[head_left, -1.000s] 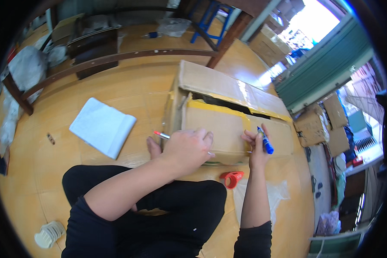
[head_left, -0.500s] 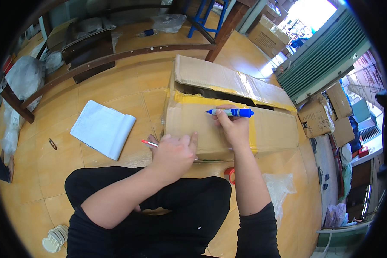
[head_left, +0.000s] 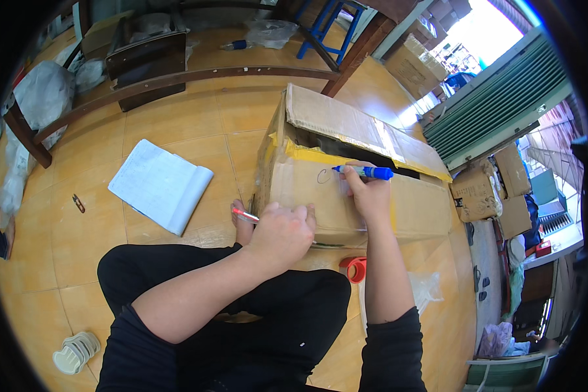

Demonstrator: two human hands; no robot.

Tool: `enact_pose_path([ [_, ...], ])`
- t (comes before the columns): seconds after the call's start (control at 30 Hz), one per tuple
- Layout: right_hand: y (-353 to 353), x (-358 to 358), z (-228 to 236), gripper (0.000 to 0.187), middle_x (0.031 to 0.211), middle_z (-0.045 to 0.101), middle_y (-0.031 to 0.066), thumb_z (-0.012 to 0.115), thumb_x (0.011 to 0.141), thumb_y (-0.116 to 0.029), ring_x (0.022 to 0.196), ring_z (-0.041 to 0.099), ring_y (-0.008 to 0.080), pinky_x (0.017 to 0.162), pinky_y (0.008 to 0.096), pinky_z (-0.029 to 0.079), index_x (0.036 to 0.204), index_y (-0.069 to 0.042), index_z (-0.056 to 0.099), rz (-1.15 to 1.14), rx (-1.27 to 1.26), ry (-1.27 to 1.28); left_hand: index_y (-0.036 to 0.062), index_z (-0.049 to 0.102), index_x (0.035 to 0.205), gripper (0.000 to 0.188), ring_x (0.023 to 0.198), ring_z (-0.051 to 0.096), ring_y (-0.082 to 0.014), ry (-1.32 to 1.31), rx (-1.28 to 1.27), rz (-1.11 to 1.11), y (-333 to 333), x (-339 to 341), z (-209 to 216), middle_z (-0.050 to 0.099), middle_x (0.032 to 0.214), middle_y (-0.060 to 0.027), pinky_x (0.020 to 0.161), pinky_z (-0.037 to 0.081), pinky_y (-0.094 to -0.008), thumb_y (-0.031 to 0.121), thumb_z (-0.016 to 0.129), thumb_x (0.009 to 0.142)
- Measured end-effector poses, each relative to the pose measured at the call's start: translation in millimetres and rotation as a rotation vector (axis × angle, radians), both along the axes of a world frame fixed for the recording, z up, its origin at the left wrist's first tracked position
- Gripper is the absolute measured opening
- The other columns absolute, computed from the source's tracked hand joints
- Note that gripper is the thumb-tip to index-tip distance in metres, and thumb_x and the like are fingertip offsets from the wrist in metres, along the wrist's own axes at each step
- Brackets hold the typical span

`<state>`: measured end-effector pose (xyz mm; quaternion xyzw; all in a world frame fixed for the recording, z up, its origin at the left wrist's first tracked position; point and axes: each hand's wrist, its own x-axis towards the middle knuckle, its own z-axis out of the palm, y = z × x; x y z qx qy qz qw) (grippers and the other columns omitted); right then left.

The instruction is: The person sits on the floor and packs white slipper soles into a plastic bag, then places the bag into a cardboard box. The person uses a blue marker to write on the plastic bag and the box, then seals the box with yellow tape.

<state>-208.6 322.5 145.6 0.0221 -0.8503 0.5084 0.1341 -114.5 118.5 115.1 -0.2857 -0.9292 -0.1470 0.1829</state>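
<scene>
A large cardboard box (head_left: 300, 196) with yellow tape stands on the tiled floor before my crossed legs, its top flaps parted by a dark gap. My right hand (head_left: 366, 193) grips a blue marker (head_left: 369, 172), its tip at the near panel beside a curved pen stroke (head_left: 322, 176). Closed round a pen with a red end (head_left: 244, 215), my left hand (head_left: 284, 235) rests against the box's lower left part. Left of the box lies an open notebook (head_left: 157, 186) with a curled page.
A red tape roll (head_left: 354, 268) sits by my right knee, near clear plastic (head_left: 428, 287). Stacked pale cups (head_left: 76, 353) are at lower left. A wooden frame (head_left: 176, 81) crosses the back, with a blue stool (head_left: 333, 32). More cartons (head_left: 477, 193) stand at right.
A curved dark stroke now shows on the box panel. The marker has moved slightly right in my right hand. The whole view has shifted a little, and the left hand still presses the box.
</scene>
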Motion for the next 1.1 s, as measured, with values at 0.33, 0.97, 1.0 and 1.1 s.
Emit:
enact_pose_path([
  [0.33,16.6,0.5,0.5,0.015,0.072,0.068,0.004,0.072,0.084,-0.013,0.06,0.061,0.0108,0.055,0.0268,0.048,0.086,0.002,0.07,-0.029,-0.048,0.019,-0.0003,0.064,0.123,0.056,0.077,0.063,-0.0191,-0.02,-0.032,-0.007,-1.7,0.6,2.2,0.058,0.083,-0.0042,0.07,0.044,-0.0347,0.033,0.073,0.079],
  [0.97,30.5,-1.4,-3.0,0.011,0.066,0.065,0.0044,0.067,0.084,-0.009,0.053,0.058,0.0106,0.049,0.0272,0.045,0.078,0.0,0.067,-0.125,-0.069,-0.064,0.0034,0.067,0.12,0.054,0.071,0.06,-0.019,0.037,-0.004,0.0,-1.1,0.0,-4.4,0.057,0.08,-0.0034,0.067,0.043,-0.0343,0.036,0.073,0.077],
  [1.0,30.5,-2.2,-3.8,0.011,0.067,0.065,0.0045,0.068,0.084,-0.01,0.053,0.058,0.0107,0.049,0.0273,0.045,0.078,0.0,0.067,-0.122,-0.051,-0.021,0.0034,0.067,0.12,0.054,0.071,0.061,-0.019,0.042,0.004,0.003,-1.3,-0.2,-4.3,0.057,0.08,-0.0034,0.067,0.043,-0.0343,0.036,0.073,0.077],
  [1.1,30.1,-3.0,-4.4,0.013,0.067,0.066,0.0045,0.069,0.085,-0.012,0.053,0.058,0.0106,0.05,0.0274,0.045,0.08,0.0,0.068,-0.141,-0.106,0.049,0.0029,0.067,0.12,0.056,0.071,0.061,-0.0194,0.001,-0.055,-0.006,-2.0,-0.3,-3.4,0.058,0.081,-0.0037,0.068,0.043,-0.0347,0.037,0.075,0.076],
])
